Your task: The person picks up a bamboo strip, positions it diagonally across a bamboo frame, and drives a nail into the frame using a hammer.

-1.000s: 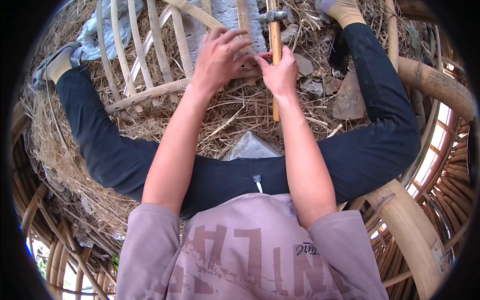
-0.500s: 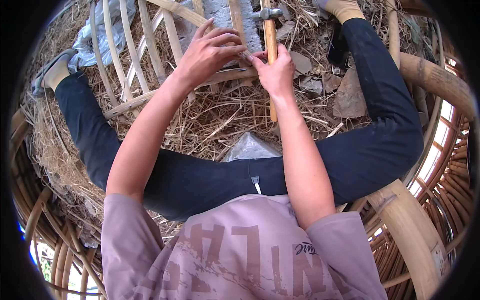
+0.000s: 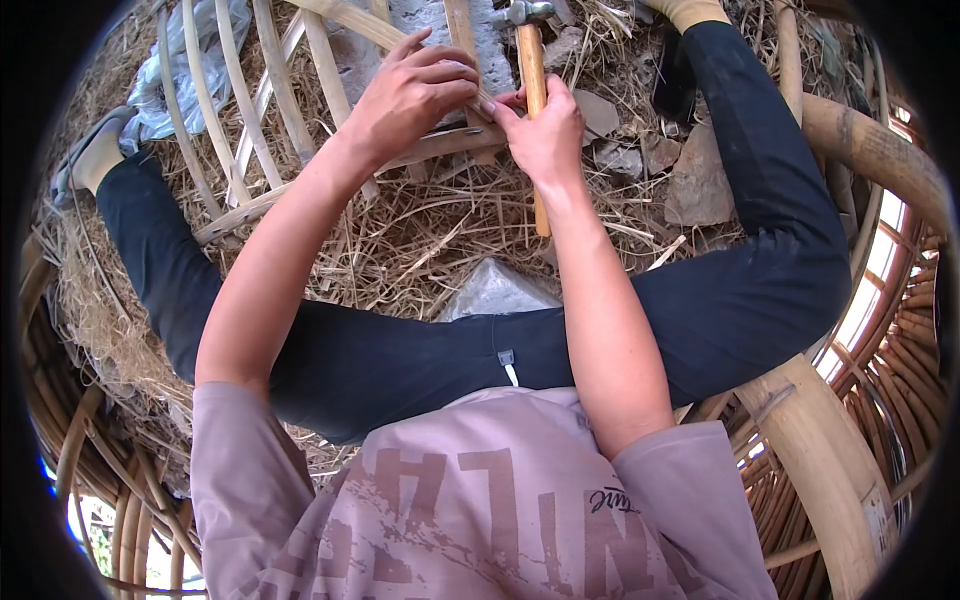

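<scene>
My right hand is closed around the wooden handle of a hammer, whose metal head points away from me. Its thumb reaches left to the end of a pale bamboo strip. My left hand is closed on that same strip near its end, the index finger low against it and the other fingers loosely bent. The left thumb is hidden. Just below the hands, a bamboo crosspiece of a slatted frame meets an upright slat.
More curved slats stand at the upper left over a clear plastic bag. Straw covers the ground, with stones at right and a grey block between my legs. Bamboo poles and baskets surround me.
The view has shifted slightly, and the frame, hammer and both hands appear a little further up and left. Both hands keep nearly the same pose at the strip's end.
</scene>
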Demonstrator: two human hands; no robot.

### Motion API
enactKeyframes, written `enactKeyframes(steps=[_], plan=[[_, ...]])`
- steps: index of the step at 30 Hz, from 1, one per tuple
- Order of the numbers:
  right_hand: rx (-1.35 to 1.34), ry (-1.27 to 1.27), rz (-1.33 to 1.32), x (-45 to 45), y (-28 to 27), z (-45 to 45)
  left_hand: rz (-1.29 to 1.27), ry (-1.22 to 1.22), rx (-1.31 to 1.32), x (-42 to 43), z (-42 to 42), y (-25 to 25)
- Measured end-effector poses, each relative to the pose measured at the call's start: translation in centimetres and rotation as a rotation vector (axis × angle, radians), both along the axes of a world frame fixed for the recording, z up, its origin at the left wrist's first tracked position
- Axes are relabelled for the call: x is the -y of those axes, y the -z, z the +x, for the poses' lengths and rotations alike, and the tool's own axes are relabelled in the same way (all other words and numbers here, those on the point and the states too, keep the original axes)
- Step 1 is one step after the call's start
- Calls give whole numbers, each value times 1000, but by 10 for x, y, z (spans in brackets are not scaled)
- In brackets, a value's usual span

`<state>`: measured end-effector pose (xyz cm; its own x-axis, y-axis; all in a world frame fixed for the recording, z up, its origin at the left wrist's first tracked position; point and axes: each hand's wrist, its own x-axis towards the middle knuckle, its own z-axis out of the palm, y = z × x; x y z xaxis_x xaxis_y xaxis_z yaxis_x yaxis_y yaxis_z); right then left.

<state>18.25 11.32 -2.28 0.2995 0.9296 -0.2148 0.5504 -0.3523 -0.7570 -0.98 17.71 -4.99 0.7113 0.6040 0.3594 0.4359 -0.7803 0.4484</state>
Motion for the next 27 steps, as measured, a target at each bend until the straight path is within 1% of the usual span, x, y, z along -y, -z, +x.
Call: enactKeyframes(steps=[19, 22, 25, 27], plan=[[-8, -21, 16, -2, 4, 2, -31, 0, -21, 4, 6, -3], [25, -35, 2, -2, -2, 1, -44, 35, -72, 1, 2, -1], [32, -45, -5, -2, -1, 1, 79, -66, -119, -1, -2, -4], [58, -51, 0, -2, 1, 2, 78, -76, -238, -10, -11, -7]])
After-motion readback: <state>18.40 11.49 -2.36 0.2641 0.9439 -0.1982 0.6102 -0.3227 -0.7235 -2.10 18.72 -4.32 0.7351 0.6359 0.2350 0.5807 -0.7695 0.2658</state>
